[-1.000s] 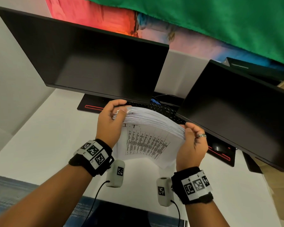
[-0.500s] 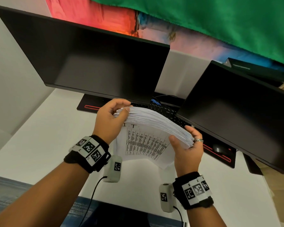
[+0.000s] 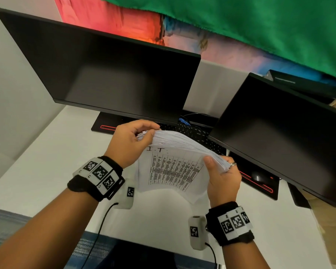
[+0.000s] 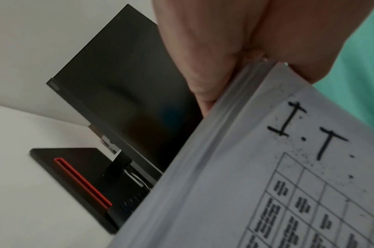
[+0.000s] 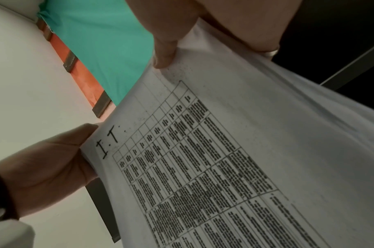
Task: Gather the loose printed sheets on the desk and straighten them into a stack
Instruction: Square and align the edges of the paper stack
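A thick bundle of printed sheets [image 3: 175,167] stands on edge above the white desk [image 3: 47,162], its front page showing "I.T." and a table of text. My left hand [image 3: 132,144] grips the bundle's top left corner, thumb in front and fingers curled behind. My right hand [image 3: 221,173] holds the right edge, thumb on the front page, ringed finger behind. The top edges of the sheets [image 3: 184,142] fan unevenly. The left wrist view shows the page and layered edges [image 4: 234,151]. The printed table [image 5: 202,159] fills the right wrist view, under my right thumb [image 5: 164,55].
Two dark monitors [image 3: 109,74] [image 3: 283,133] stand close behind the sheets, with a black keyboard [image 3: 198,134] between them. A black stand base with a red slot [image 3: 105,126] sits at left, a mouse [image 3: 258,176] at right. Open white desk lies to the left and in front.
My right hand slid from the bundle's top right corner down onto its right edge, thumb now on the front page. The left hand kept its grip and shifted slightly.
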Tool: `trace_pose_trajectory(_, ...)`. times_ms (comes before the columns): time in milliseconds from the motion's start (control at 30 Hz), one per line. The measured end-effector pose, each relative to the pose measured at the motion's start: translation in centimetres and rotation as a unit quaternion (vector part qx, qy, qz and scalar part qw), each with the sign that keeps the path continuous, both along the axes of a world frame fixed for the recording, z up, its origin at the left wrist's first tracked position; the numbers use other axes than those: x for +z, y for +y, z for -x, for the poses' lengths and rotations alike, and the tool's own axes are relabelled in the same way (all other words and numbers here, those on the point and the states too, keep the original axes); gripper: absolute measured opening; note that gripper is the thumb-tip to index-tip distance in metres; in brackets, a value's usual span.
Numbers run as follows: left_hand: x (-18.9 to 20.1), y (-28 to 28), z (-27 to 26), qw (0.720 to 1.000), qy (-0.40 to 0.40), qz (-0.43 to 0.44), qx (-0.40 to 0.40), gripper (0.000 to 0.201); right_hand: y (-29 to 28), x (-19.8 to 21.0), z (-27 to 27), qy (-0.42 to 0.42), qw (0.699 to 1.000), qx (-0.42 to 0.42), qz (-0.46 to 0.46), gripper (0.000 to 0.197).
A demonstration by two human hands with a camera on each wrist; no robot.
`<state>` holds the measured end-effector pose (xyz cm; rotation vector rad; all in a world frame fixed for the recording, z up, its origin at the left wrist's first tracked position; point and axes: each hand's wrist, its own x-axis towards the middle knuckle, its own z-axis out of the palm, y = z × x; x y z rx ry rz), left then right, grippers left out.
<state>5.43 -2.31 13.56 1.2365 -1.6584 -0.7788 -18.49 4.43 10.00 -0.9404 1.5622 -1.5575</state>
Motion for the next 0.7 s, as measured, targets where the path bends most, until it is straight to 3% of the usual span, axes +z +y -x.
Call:
trace_pose_trajectory(100, 0.3, -0.1, -0.5, 1.000, -0.012, 0.006, -0.012, 0.025, 0.1, 0.1, 0.0, 0.001, 1.000, 0.004, 0.002, 0.015)
trace_pose_trajectory(267, -0.2, 0.5, -1.0, 0.997, 0.073, -0.031, -0.023, 0.027, 0.3, 0.0, 0.0, 0.015, 1.000, -0.007, 0.008, 0.022)
trace_pose_trajectory(367, -1.3, 1.3, -1.1, 0.991, 0.113, -0.064, -0.038, 0.050, 0.3, -0.1, 0.1, 0.017, 1.000, -0.007, 0.011, 0.026)
trace_pose_trajectory(467, -1.9, 1.5, -1.2, 0.991, 0.119, -0.063, -0.020, 0.053, 0.5, -0.1, 0.2, 0.019, 1.000, 0.004, 0.009, 0.029)
trace_pose_trajectory(533, -2.0, 1.6, -1.6, 0.986, 0.133, -0.082, -0.058, 0.069, 0.6, 0.0, 0.3, 0.016, 1.000, 0.009, 0.016, 0.026)
trace_pose_trajectory(600, -2.4, 1.6, -1.7, 0.987, 0.090, -0.097, -0.089, 0.079, 0.7, 0.0, 0.4, 0.009, 1.000, 0.010, 0.017, 0.030)
trace_pose_trajectory(700, -2.5, 1.7, -1.1, 0.996, 0.046, -0.060, -0.047, 0.038, 0.6, 0.3, 0.4, -0.006, 1.000, 0.026, 0.004, 0.020)
